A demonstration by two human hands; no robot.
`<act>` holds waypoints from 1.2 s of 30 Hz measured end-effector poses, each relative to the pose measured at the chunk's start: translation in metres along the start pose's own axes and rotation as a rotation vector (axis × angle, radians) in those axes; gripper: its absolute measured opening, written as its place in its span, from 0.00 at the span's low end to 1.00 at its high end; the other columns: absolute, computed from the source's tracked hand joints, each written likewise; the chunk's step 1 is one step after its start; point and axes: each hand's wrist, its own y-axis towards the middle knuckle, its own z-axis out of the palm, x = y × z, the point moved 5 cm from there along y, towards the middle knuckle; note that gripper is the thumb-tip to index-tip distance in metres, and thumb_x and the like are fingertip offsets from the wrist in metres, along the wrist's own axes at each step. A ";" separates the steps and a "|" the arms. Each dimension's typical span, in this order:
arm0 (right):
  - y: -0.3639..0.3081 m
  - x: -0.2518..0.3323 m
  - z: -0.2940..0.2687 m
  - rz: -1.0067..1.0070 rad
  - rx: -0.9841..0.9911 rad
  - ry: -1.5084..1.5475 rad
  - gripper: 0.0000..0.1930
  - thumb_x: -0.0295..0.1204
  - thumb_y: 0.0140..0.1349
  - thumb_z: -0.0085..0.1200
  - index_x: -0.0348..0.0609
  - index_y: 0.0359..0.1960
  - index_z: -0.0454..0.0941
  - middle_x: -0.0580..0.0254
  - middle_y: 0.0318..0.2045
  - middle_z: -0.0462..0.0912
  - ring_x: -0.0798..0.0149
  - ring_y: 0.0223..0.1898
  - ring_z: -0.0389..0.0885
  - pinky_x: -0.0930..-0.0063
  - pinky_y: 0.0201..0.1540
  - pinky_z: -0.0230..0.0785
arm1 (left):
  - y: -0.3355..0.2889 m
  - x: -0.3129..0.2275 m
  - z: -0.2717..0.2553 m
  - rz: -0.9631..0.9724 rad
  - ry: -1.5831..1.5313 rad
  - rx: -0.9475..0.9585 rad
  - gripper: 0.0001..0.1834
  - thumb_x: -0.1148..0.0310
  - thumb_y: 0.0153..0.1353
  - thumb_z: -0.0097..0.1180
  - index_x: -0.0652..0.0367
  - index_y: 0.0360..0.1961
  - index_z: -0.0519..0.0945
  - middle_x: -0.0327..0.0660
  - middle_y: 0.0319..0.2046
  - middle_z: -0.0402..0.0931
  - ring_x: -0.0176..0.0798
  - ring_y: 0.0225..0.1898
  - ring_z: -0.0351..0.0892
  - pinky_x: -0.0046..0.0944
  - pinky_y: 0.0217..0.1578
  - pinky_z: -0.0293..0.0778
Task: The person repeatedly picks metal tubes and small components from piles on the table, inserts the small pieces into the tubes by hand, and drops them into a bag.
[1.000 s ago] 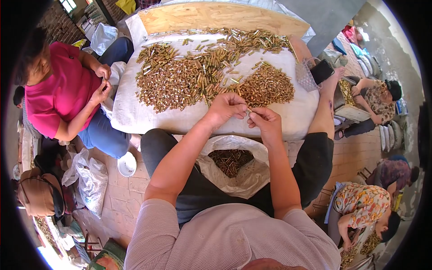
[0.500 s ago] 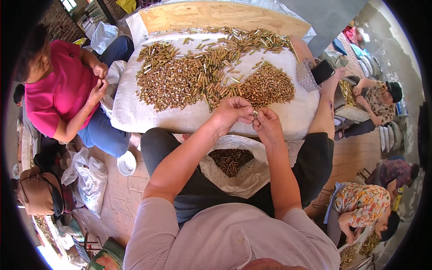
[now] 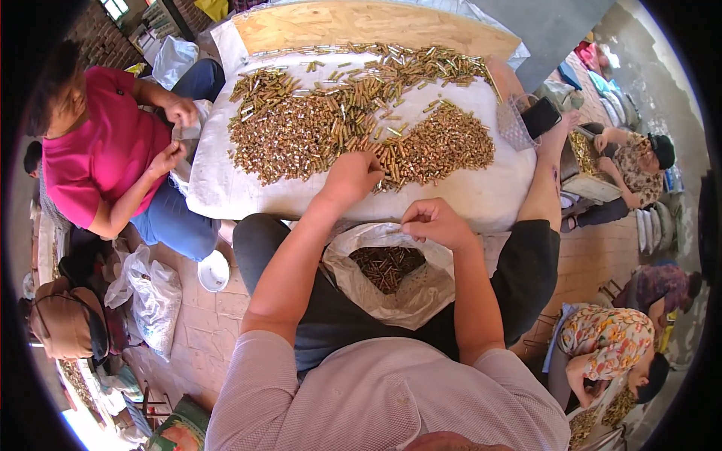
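- Reaching left hand point(image 3: 352, 174) into brass pile point(image 3: 316, 131), fingers curled on pieces; pinch few.
- Right hand point(image 3: 435, 223) closed above bag point(image 3: 387, 267); contents unclear.

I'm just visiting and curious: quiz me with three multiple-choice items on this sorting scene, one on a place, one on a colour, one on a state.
1. Where is the left hand?
A. on the heap of brass pieces
B. in the white bag
C. on the floor

2. What colour is the top of the person at the left?
A. green
B. pink
C. white

3. How is the right hand?
A. flat and spread
B. fingers pinched together above the bag
C. gripping a phone

Answers: 1 A, it rests at the heap's near edge. 2 B, the top is plainly pink. 3 B, the fingertips meet over the open bag.
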 end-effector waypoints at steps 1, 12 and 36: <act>-0.001 0.001 0.000 0.000 0.000 0.001 0.04 0.25 0.58 0.63 0.38 0.31 0.81 0.69 0.22 0.80 0.77 0.22 0.75 0.82 0.25 0.68 | -0.003 -0.001 0.003 0.019 0.071 0.001 0.13 0.65 0.53 0.64 0.64 0.34 0.82 0.53 0.31 0.82 0.56 0.35 0.82 0.48 0.39 0.77; -0.004 -0.024 -0.074 -0.154 -0.734 -0.651 0.05 0.24 0.58 0.62 0.35 0.33 0.82 0.64 0.23 0.82 0.73 0.24 0.76 0.75 0.28 0.70 | 0.001 0.000 0.032 0.024 0.260 -0.111 0.11 0.65 0.51 0.64 0.61 0.33 0.82 0.51 0.33 0.82 0.56 0.37 0.81 0.50 0.42 0.76; 0.003 -0.021 -0.068 -0.204 -0.844 -0.610 0.10 0.22 0.47 0.58 0.40 0.34 0.82 0.50 0.31 0.81 0.50 0.35 0.81 0.61 0.42 0.74 | 0.001 -0.016 0.033 -0.031 -0.665 0.228 0.09 0.75 0.60 0.62 0.63 0.42 0.82 0.34 0.28 0.80 0.24 0.27 0.74 0.28 0.27 0.72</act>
